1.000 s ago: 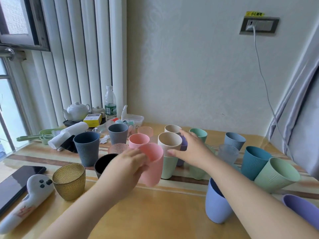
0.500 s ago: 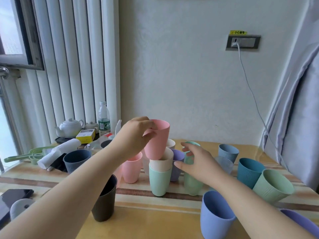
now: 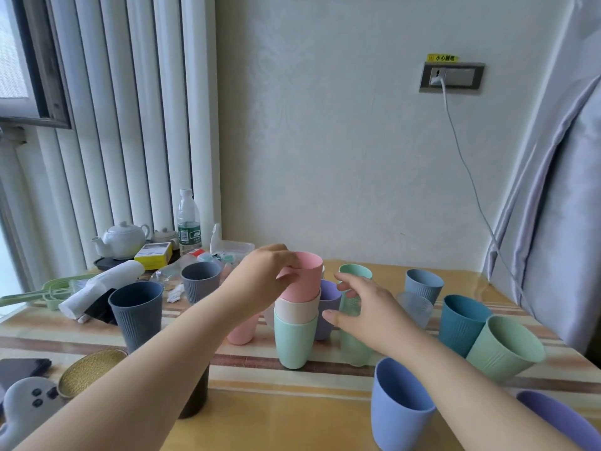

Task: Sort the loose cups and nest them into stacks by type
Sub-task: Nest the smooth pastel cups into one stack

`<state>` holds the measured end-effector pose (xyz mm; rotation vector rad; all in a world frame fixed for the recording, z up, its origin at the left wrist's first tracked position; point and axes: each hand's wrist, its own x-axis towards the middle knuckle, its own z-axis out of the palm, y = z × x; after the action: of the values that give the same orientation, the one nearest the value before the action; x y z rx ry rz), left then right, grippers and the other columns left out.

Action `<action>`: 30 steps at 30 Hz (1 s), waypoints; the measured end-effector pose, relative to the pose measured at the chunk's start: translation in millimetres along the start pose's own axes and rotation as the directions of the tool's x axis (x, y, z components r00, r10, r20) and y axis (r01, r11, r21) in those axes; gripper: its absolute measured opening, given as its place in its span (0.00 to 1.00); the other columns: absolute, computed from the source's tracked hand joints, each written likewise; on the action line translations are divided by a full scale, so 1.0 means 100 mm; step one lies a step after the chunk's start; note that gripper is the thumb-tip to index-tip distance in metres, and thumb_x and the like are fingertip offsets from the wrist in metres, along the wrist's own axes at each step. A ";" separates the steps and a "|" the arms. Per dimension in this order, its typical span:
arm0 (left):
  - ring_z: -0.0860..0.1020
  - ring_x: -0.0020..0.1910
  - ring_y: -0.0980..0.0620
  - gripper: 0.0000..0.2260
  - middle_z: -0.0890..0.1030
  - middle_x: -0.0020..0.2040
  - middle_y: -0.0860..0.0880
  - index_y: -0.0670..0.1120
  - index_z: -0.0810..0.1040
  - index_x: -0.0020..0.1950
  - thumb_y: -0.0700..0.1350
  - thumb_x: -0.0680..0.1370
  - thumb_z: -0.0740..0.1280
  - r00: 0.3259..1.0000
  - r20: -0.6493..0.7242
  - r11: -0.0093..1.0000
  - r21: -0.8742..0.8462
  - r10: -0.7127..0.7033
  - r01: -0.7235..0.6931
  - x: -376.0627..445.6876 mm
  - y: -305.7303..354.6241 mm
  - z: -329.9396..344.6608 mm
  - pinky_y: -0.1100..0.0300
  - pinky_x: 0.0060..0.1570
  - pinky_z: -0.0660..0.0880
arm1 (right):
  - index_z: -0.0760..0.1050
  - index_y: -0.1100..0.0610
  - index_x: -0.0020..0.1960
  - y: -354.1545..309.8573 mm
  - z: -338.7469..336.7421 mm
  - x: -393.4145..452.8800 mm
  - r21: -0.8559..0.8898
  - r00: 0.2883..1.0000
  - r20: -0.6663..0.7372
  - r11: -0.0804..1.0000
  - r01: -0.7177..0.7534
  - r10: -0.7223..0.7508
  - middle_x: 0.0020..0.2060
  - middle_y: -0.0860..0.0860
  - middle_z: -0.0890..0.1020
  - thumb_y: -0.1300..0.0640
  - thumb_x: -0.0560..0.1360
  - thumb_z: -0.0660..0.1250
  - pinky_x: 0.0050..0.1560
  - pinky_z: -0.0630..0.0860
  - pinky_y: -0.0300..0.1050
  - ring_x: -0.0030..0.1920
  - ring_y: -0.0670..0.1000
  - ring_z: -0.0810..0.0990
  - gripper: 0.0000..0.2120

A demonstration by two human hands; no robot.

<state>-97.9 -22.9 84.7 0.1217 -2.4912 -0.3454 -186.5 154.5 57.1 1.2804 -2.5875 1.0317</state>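
My left hand (image 3: pixel 260 281) grips a smooth pink cup (image 3: pixel 304 277) that sits nested in a beige cup (image 3: pixel 297 309), itself nested in a mint cup (image 3: pixel 294 341) standing mid-table. My right hand (image 3: pixel 367 307) hovers just right of this stack with fingers relaxed, holding nothing, in front of a green cup (image 3: pixel 354 340). A purple cup (image 3: pixel 328 307) stands behind the stack. Another pink cup (image 3: pixel 240 332) is partly hidden behind my left forearm. Ribbed cups stand around: dark blue (image 3: pixel 136 312), grey (image 3: pixel 200 284), teal (image 3: pixel 463 322), light green tilted (image 3: pixel 504 348).
A blue smooth cup (image 3: pixel 401 408) stands near the front right, a purple one (image 3: pixel 559 418) at the right edge. A gold textured cup (image 3: pixel 89 369), a black cup (image 3: pixel 195 402) and a phone (image 3: pixel 19 369) sit front left. Teapot (image 3: pixel 122 239) and bottle (image 3: pixel 188 219) stand at the back left.
My left hand has lowered the pink cup from above the stack down into the beige cup. My right hand has stayed beside the stack. The camera tilted up.
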 end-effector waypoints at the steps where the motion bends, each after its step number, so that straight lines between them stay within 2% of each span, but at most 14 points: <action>1: 0.76 0.52 0.45 0.09 0.79 0.52 0.46 0.45 0.79 0.55 0.42 0.76 0.65 1.000 0.026 1.000 0.014 -0.012 0.011 -0.03 -0.01 0.04 0.57 0.49 0.70 | 0.63 0.47 0.69 0.00 0.01 -0.01 0.005 1.000 0.004 1.000 -0.006 0.006 0.61 0.45 0.73 0.45 0.69 0.70 0.55 0.65 0.37 0.55 0.41 0.70 0.32; 7: 0.73 0.59 0.45 0.12 0.77 0.61 0.47 0.45 0.77 0.60 0.42 0.76 0.65 1.000 0.024 0.999 0.035 -0.010 0.010 -0.11 -0.02 0.14 0.57 0.55 0.69 | 0.63 0.49 0.70 0.04 0.01 -0.06 -0.007 0.999 0.039 0.999 -0.033 0.033 0.62 0.45 0.73 0.45 0.69 0.70 0.61 0.67 0.39 0.60 0.44 0.71 0.33; 11: 0.75 0.55 0.42 0.11 0.78 0.58 0.45 0.42 0.79 0.56 0.41 0.75 0.65 0.999 0.003 0.998 0.033 0.051 -0.051 -0.16 -0.03 0.15 0.54 0.53 0.72 | 0.62 0.48 0.70 0.04 -0.10 -0.16 -0.097 0.987 0.141 0.994 -0.060 0.073 0.67 0.46 0.69 0.41 0.68 0.69 0.63 0.65 0.39 0.65 0.45 0.68 0.34; 15: 0.77 0.49 0.39 0.13 0.81 0.53 0.41 0.39 0.80 0.52 0.42 0.76 0.59 0.994 0.028 0.993 0.056 0.106 -0.108 -0.15 -0.04 0.13 0.53 0.47 0.73 | 0.57 0.45 0.72 0.06 -0.34 -0.35 -0.331 0.915 0.340 0.938 -0.099 0.217 0.71 0.44 0.63 0.33 0.63 0.68 0.66 0.65 0.45 0.70 0.47 0.63 0.42; 17: 0.76 0.49 0.40 0.10 0.81 0.53 0.41 0.39 0.80 0.52 0.38 0.77 0.61 0.993 0.008 0.990 0.071 0.121 -0.122 -0.13 -0.04 0.11 0.55 0.47 0.71 | 0.56 0.44 0.72 0.08 -0.44 -0.46 -0.411 0.882 0.389 0.907 -0.093 0.267 0.71 0.43 0.62 0.33 0.62 0.69 0.66 0.67 0.46 0.69 0.47 0.64 0.44; 20: 0.77 0.48 0.40 0.11 0.82 0.50 0.41 0.39 0.81 0.50 0.39 0.76 0.61 0.990 -0.013 0.989 0.050 0.140 -0.139 -0.11 -0.02 0.12 0.57 0.45 0.70 | 0.55 0.42 0.72 0.16 -0.47 -0.63 -0.473 0.844 0.434 0.877 -0.085 0.316 0.68 0.42 0.64 0.35 0.61 0.71 0.64 0.68 0.46 0.67 0.47 0.65 0.45; 22: 0.78 0.47 0.39 0.09 0.82 0.50 0.41 0.38 0.81 0.50 0.38 0.76 0.62 0.990 -0.004 0.989 0.042 0.141 -0.141 -0.12 0.00 0.12 0.55 0.45 0.72 | 0.55 0.41 0.71 0.24 -0.43 -0.70 -0.476 0.835 0.438 0.874 -0.101 0.335 0.66 0.41 0.65 0.35 0.60 0.71 0.63 0.69 0.47 0.66 0.47 0.67 0.44; 26: 0.78 0.47 0.38 0.12 0.81 0.51 0.40 0.38 0.81 0.49 0.40 0.74 0.61 0.992 -0.008 0.992 0.018 0.126 -0.126 -0.17 0.03 0.15 0.54 0.46 0.73 | 0.57 0.39 0.69 0.28 -0.35 -0.74 -0.449 0.871 0.382 0.886 -0.117 0.308 0.64 0.41 0.67 0.36 0.59 0.70 0.61 0.71 0.49 0.63 0.49 0.70 0.42; 30: 0.75 0.55 0.40 0.14 0.76 0.57 0.41 0.43 0.78 0.59 0.38 0.74 0.66 0.994 -0.090 0.998 -0.028 0.061 -0.064 -0.24 -0.01 0.20 0.54 0.53 0.71 | 0.57 0.41 0.69 0.15 -0.47 -0.57 -0.325 0.937 0.251 0.933 -0.154 0.242 0.67 0.43 0.66 0.40 0.61 0.71 0.60 0.71 0.45 0.64 0.47 0.69 0.41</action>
<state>-90.2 -15.6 55.6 0.0458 -2.3946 -0.3446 -171.0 227.7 66.0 1.1826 -2.9957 0.4632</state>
